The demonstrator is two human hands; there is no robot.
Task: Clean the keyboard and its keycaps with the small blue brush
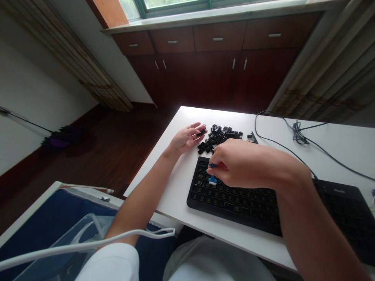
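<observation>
My right hand (pixel 240 162) is closed on a small blue brush (pixel 212 179), its white bristles pointing down at the left part of a black keyboard (pixel 228 214). The keyboard's sockets lie bare across the part I can see; my right hand and forearm cover some of it. To the left, my left hand (pixel 186 139) is palm up with a black keycap (pixel 201 132) between its fingers. Beside those fingers, behind the keyboard, lies a loose heap of black keycaps (pixel 218 135), partly hidden by my right hand.
The white table (pixel 175 199) carries a black cable (pixel 299 136), bundled at the back right. A second dark keyboard-like piece (pixel 340 201) sits at the right. Left of the table stands a dark blue fabric container (pixel 73 210) with a white frame. Brown cabinets (pixel 202 74) line the far wall.
</observation>
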